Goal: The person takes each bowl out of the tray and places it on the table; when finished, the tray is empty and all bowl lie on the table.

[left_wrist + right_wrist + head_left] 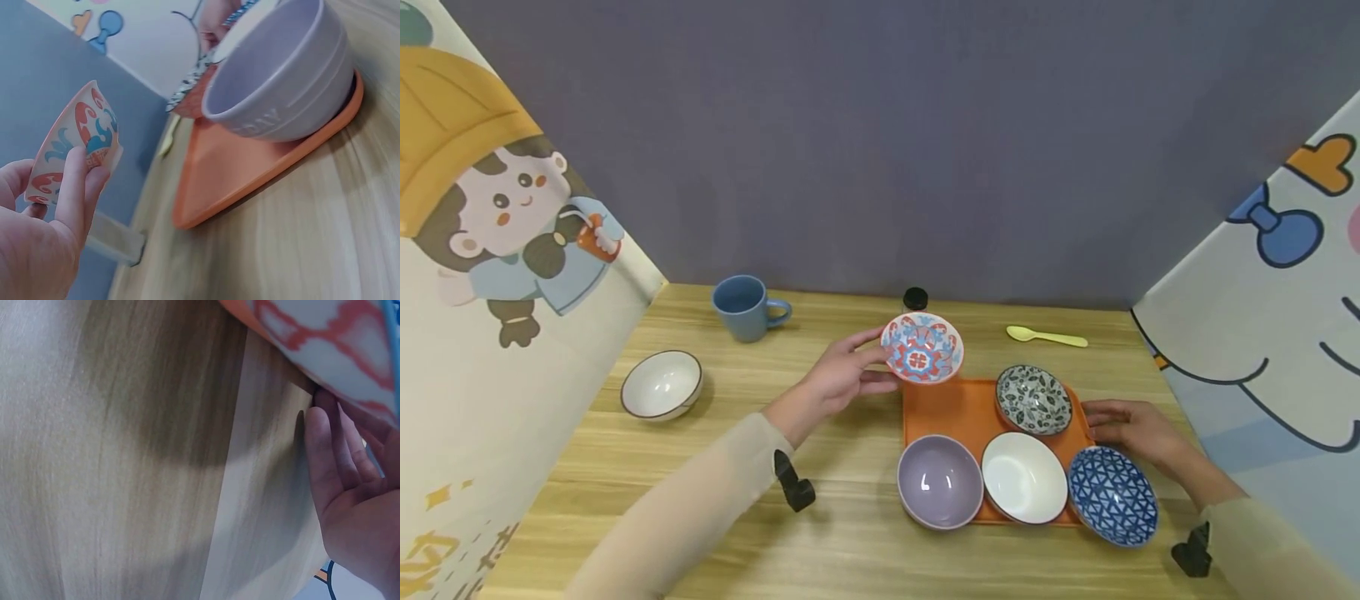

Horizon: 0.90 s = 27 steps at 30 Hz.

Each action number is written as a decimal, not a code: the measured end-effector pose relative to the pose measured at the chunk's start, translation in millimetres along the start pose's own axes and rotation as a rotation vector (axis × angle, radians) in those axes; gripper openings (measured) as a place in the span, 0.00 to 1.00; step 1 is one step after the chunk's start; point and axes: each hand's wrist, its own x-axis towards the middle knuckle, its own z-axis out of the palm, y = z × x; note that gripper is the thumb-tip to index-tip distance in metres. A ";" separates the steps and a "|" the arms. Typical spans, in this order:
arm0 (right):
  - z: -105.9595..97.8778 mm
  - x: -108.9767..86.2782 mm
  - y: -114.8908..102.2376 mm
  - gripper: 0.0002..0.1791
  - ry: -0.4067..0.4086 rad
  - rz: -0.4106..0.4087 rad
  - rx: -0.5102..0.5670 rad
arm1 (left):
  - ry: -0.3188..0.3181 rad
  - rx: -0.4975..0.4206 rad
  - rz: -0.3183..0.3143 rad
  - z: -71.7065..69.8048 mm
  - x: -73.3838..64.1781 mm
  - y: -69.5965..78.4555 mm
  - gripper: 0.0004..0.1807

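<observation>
My left hand (842,375) holds a small bowl (922,348) with a red and blue flower pattern, raised above the back left corner of an orange tray (943,412). In the left wrist view the same bowl (78,144) is tilted, fingers against its outside. My right hand (1138,429) is at the tray's right edge, its fingertips by the rim; in the right wrist view I cannot tell how firmly they touch. On the tray stand a black-and-white leaf-patterned bowl (1033,400), a purple bowl (940,482), a white bowl (1024,477) and a tilted blue-patterned bowl (1112,496).
A blue mug (745,308) stands at the back left, with a white dark-rimmed bowl (662,385) in front of it. Behind the held bowl shows a black-capped jar (915,299). A yellow spoon (1047,336) lies behind the tray. Walls enclose the back and sides.
</observation>
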 end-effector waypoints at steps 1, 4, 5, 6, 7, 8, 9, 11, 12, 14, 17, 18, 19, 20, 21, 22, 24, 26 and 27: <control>0.2 -0.4 0.0 0.34 0.000 -0.002 0.002 | 0.001 0.003 0.011 -3.0 -3.1 3.0 0.31; 0.5 -0.7 1.0 0.34 0.002 -0.008 0.003 | 0.005 -0.005 0.034 -13.0 -12.0 10.6 0.32; 0.5 -0.6 1.4 0.34 0.001 -0.010 0.003 | 0.007 -0.006 0.041 -16.8 -15.6 12.8 0.32; 0.6 -0.5 1.8 0.34 0.001 -0.011 0.003 | 0.009 -0.007 0.047 -20.5 -19.1 14.7 0.32; 0.6 -0.5 1.9 0.35 0.001 -0.013 0.003 | 0.013 -0.011 0.053 -24.4 -22.7 16.5 0.33; 0.6 -0.4 2.1 0.35 0.001 -0.014 0.002 | 0.020 -0.014 0.057 -28.5 -26.1 18.1 0.33; 0.6 -0.4 2.1 0.35 -0.001 -0.015 0.002 | 0.026 -0.015 0.063 -32.8 -29.8 19.5 0.33; 0.3 -0.6 2.0 0.35 -0.002 -0.019 -0.001 | 0.037 -0.013 0.074 -41.5 -37.4 21.9 0.33; 0.1 -0.9 1.7 0.35 -0.001 -0.020 -0.004 | 0.043 -0.014 0.081 -45.6 -40.7 22.8 0.33; -0.2 -0.3 1.5 0.35 0.000 -0.021 -0.009 | 0.056 -0.013 0.093 -54.8 -47.1 24.1 0.33; -1.1 0.6 2.3 0.35 0.006 -0.018 -0.026 | 0.079 -0.032 0.106 -67.6 -55.4 24.4 0.34; -1.3 0.9 2.9 0.35 0.005 -0.021 -0.033 | 0.086 -0.036 0.112 -71.6 -57.9 24.1 0.35; -1.4 1.5 3.6 0.35 0.010 -0.016 -0.037 | 0.092 -0.043 0.117 -75.4 -60.5 23.9 0.35; -1.5 2.1 4.4 0.35 0.010 -0.013 -0.039 | 0.097 -0.046 0.122 -79.0 -63.1 23.5 0.35; -1.4 2.7 5.2 0.35 0.013 -0.007 -0.042 | 0.103 -0.048 0.126 -82.6 -65.6 23.0 0.35; -1.2 3.3 6.0 0.36 0.013 -0.006 -0.046 | 0.110 -0.048 0.132 -86.1 -68.4 22.4 0.35; -0.8 4.2 7.3 0.36 0.013 -0.004 -0.048 | 0.132 -0.051 0.140 -92.2 -74.0 21.3 0.35; -0.7 4.9 7.9 0.36 0.017 0.002 -0.047 | 0.159 -0.047 0.142 -98.4 -79.7 19.8 0.36; -0.9 4.9 8.2 0.36 0.015 -0.002 -0.050 | 0.180 -0.046 0.143 -101.3 -82.4 18.8 0.36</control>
